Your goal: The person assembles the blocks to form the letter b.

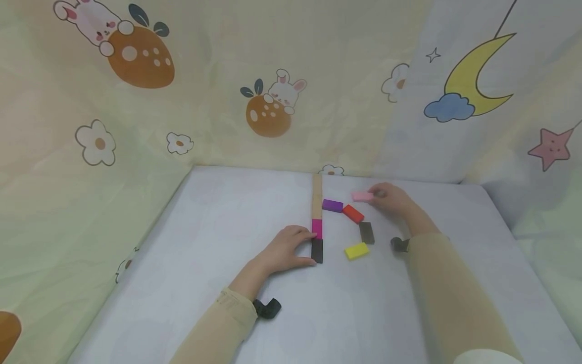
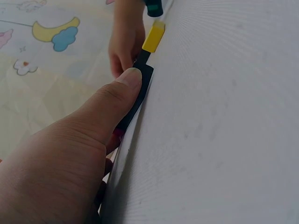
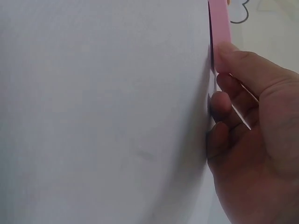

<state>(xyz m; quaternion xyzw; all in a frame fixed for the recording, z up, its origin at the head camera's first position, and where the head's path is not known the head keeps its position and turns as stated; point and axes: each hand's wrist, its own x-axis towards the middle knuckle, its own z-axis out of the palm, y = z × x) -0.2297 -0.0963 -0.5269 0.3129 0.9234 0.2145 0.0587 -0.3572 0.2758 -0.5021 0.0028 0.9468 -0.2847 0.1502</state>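
In the head view a straight column runs toward the back wall: a black block (image 1: pixel 317 252) nearest, a magenta block (image 1: pixel 317 227) behind it, then a light wooden strip (image 1: pixel 317 196). My left hand (image 1: pixel 285 248) grips the black block, thumb at its near end and a fingertip by the magenta block. The left wrist view shows the thumb against the black block (image 2: pixel 142 86). Farther right, my right hand (image 1: pixel 392 198) pinches one end of a pink block (image 1: pixel 361 196) between thumb and fingers. The pink block (image 3: pixel 220 28) lies close over the white surface in the right wrist view.
Between the hands, a purple block (image 1: pixel 333 206), a red block (image 1: pixel 353 214), a dark grey block (image 1: pixel 367 233) and a yellow block (image 1: pixel 356 251) form a loose curve. The purple one adjoins the wooden strip. Printed cloth (image 1: pixel 218 101) rises around the white table (image 1: pixel 218 222).
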